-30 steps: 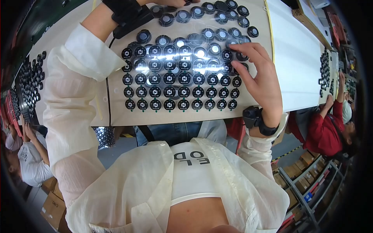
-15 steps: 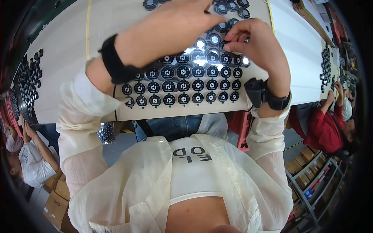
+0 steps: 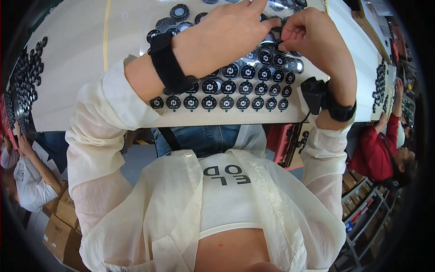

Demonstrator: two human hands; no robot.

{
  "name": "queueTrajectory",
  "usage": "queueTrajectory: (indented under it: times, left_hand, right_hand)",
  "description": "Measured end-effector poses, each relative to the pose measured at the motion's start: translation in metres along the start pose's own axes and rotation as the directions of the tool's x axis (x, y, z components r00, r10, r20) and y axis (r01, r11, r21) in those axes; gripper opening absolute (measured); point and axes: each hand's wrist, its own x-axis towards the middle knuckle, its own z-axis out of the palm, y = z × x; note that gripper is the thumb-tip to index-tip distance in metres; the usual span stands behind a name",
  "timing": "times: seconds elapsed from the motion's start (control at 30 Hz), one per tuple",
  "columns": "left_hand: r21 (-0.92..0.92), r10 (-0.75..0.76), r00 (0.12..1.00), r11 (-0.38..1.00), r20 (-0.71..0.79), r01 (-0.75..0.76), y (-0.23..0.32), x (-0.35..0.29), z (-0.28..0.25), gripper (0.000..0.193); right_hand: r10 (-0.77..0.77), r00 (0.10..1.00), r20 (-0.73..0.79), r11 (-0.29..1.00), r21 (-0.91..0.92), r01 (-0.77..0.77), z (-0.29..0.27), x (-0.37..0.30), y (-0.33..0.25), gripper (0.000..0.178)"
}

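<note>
Black round discs (image 3: 247, 72) with a white emblem lie in rows along the near part of the table; small green tabs show at their edges. My right hand (image 3: 317, 36) is closed in a pinch on a black disc (image 3: 279, 45) at the right end of the upper rows. Beside it, my left hand (image 3: 226, 34) reaches across the rows with thumb and a finger stretched apart. Its fingertips partly leave the top of the picture, and I see nothing held in it. My left hand and wrist hide part of the rows. Loose discs (image 3: 180, 12) lie beyond my left wrist.
The pale table (image 3: 72, 86) has yellow tape (image 3: 107, 36) running across its left side. More discs are heaped at the far left (image 3: 29, 81) and far right (image 3: 379, 86). People work at both sides. Cardboard boxes (image 3: 61, 235) stand low left, a metal rack (image 3: 362, 222) low right.
The whole view has shifted, so the table edge sits higher. Both hands appear farther right in the picture. More loose discs show beyond my left wrist. The right hand keeps its pinch.
</note>
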Motion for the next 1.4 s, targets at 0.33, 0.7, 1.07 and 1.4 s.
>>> queueTrajectory:
  times: [0.33,0.7,1.07,1.4]
  left_hand:
    - [-0.191,0.024,0.994,0.981,-0.105,-0.044,-0.018,-0.005,-0.002,0.044]
    - [-0.988,-0.34,0.939,0.157,-0.049,0.005,-0.03,-0.037,-0.037,0.04]
    - [-0.993,-0.47,0.883,0.112,-0.017,0.04,-0.014,-0.048,-0.04,0.046]
    - [-0.99,-0.461,0.886,0.14,-0.052,0.015,-0.014,-0.052,-0.032,0.043]
  right_hand:
    - [-0.058,0.938,-0.342,0.861,0.459,0.221,0.003,-0.045,0.024,0.009]
    - [-0.143,0.929,-0.34,0.332,0.868,0.369,0.015,-0.017,0.006,0.018]
    - [-0.083,0.894,-0.441,0.26,0.856,0.446,0.03,-0.005,-0.033,0.018]
    - [-0.037,0.893,-0.449,0.263,0.857,0.442,0.033,-0.007,-0.036,0.017]
